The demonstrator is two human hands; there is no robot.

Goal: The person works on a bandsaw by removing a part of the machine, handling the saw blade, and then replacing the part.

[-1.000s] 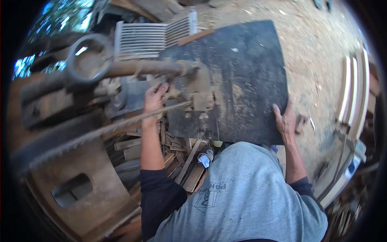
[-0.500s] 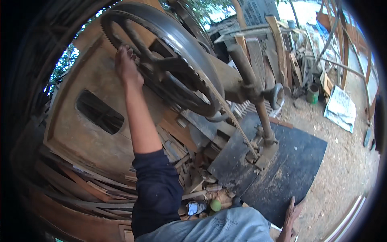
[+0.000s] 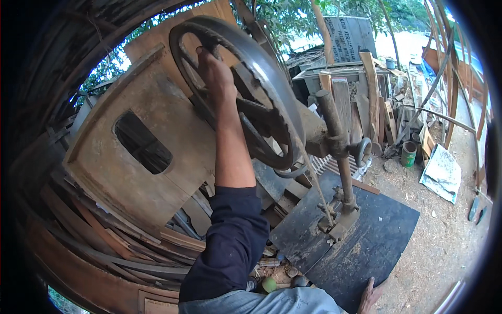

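A large dark bandsaw wheel (image 3: 280, 78) with spokes stands tilted in front of me. My left hand (image 3: 215, 76) reaches up to it and is closed on a spoke near the rim, its fingers partly hidden. From the wheel, the saw blade (image 3: 312, 175) runs down to the black saw table (image 3: 379, 225), beside a metal guide post (image 3: 345, 175). Sawdust lies around the blade slot. At the table's near right edge, my right hand (image 3: 369, 297) grips the edge with a digit on top; the other fingers are mostly hidden.
A big tan panel with a slot (image 3: 94, 157) stands at left, above stacked wood strips (image 3: 125, 248). Boards (image 3: 368, 89) lean at the back. A green can (image 3: 408, 154), a pale sack (image 3: 442, 175) and pliers (image 3: 474, 208) lie on the dusty ground. A round green object (image 3: 269, 284) sits below.
My left hand has moved from the wheel's outer left rim to inside it, onto a spoke. The view has shifted, and the wheel appears turned. My right hand stays at the table edge.
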